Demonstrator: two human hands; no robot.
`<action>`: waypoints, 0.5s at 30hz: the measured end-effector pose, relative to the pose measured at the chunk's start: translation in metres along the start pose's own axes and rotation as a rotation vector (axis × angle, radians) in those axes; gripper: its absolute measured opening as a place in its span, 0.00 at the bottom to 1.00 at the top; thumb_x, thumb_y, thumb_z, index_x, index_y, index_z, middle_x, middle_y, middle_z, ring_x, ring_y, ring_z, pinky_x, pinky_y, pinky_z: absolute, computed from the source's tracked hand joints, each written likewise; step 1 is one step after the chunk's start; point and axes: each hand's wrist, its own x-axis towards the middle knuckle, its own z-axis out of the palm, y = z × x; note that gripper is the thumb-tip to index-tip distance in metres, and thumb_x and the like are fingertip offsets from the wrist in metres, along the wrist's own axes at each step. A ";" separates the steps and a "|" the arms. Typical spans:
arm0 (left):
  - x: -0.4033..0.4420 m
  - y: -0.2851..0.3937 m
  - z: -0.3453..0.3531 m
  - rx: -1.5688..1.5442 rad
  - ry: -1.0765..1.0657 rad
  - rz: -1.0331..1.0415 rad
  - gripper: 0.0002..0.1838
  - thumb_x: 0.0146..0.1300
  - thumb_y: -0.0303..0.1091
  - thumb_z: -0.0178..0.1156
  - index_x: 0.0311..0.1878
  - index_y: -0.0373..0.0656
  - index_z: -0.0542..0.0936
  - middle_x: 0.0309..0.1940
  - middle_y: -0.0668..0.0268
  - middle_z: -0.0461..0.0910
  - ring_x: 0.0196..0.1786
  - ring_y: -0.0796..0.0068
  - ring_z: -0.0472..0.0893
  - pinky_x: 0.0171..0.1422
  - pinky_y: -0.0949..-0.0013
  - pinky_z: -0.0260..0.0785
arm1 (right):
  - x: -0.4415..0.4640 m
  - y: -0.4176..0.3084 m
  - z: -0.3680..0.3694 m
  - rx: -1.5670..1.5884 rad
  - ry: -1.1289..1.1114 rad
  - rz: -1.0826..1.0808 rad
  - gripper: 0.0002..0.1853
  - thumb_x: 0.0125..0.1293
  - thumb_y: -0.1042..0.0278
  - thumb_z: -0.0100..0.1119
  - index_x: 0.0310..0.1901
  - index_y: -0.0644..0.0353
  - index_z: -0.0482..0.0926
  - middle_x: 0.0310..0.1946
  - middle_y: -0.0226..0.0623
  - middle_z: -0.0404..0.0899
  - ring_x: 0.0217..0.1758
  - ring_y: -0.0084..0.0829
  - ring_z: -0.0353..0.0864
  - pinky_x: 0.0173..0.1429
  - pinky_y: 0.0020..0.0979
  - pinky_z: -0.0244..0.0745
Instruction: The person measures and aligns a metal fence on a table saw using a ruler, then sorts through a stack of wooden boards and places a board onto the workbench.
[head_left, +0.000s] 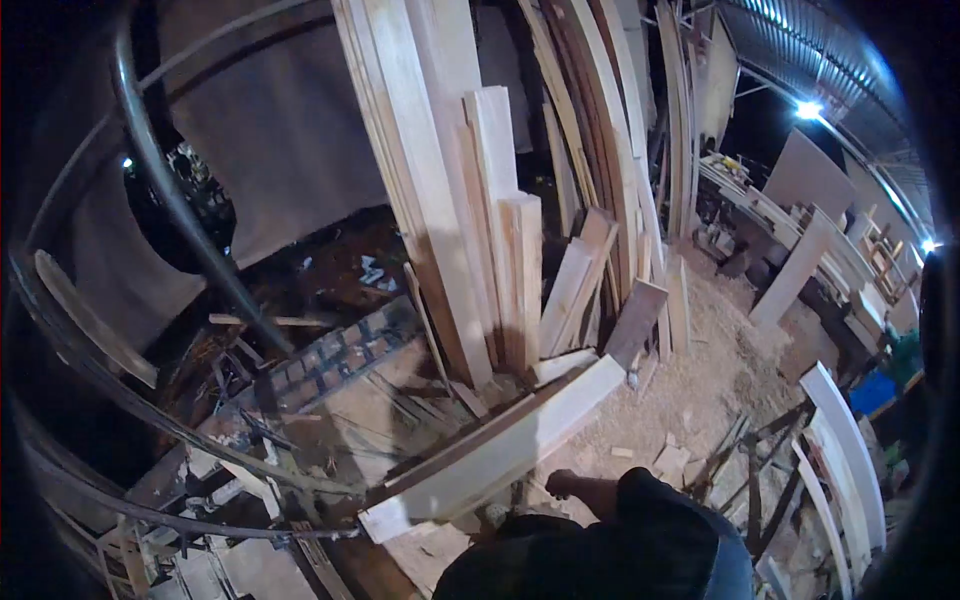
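My right hand (564,484) is at the lower middle, in front of my dark clothing, with its fingers curled in and nothing visible in them. Just beyond it, a long pale plank (500,445) lies slanted on the ground, apart from the hand. My left hand does not show. Tall boards (415,200) stand upright behind the plank, with shorter timber pieces (522,280) beside them. A brown block (636,320) leans near the plank's right end.
Sawdust and wood scraps cover the ground (690,400). Curved metal bars (180,200) cross the left side, near a low brick edge (330,360). Pale boards (845,460) lie at the lower right. More timber (795,270) is stacked farther back under bright lamps.
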 end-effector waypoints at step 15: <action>-0.015 -0.128 -0.033 -0.179 0.133 -0.106 0.13 0.75 0.45 0.61 0.46 0.44 0.79 0.27 0.61 0.80 0.26 0.68 0.80 0.31 0.64 0.72 | 0.003 0.108 0.044 -0.713 0.106 -0.311 0.10 0.59 0.61 0.68 0.42 0.50 0.89 0.44 0.37 0.89 0.52 0.47 0.88 0.47 0.51 0.85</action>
